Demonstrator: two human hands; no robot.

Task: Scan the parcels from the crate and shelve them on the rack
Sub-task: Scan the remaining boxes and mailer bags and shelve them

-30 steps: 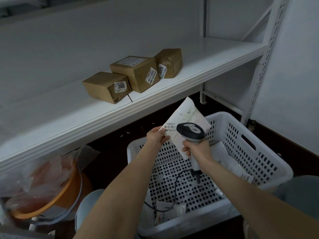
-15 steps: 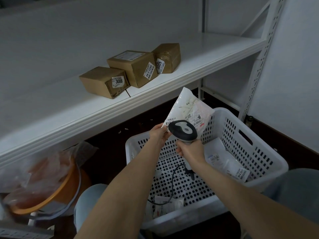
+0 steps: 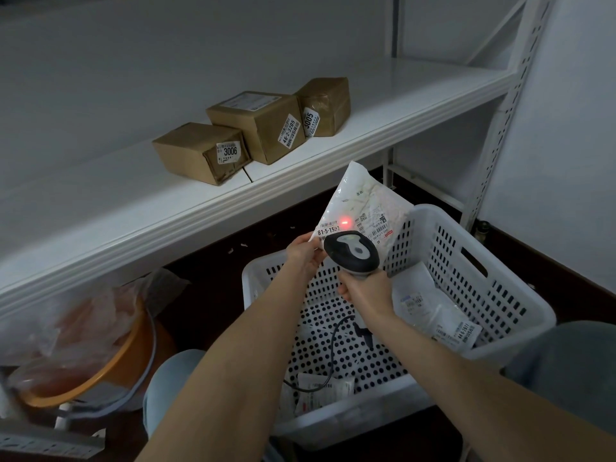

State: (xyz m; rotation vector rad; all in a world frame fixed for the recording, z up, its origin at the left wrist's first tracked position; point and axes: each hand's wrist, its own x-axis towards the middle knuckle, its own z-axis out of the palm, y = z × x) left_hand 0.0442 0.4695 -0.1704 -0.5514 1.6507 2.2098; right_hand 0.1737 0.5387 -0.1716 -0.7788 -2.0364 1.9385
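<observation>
Left hand pinches the white parcel by its lower corner, label turned to the scanner so the red spot lands there. Right hand wraps its fingers round the handle. The parcel hangs at 12 o'clock above the crate.

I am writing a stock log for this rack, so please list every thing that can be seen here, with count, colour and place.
rack shelf: one, white, above the crate
cardboard boxes: three, brown, side by side on the shelf
crate: one, white, perforated, below the shelf
flat parcels: at least two, white, lying in the crate
mailer bag: one, white, held above the crate, red scan dot on its label
scanner: one, grey and black, aimed at the bag
basin: one, orange, lower left, under clear plastic
left hand: pinches the bag's lower corner
right hand: grips the scanner
</observation>
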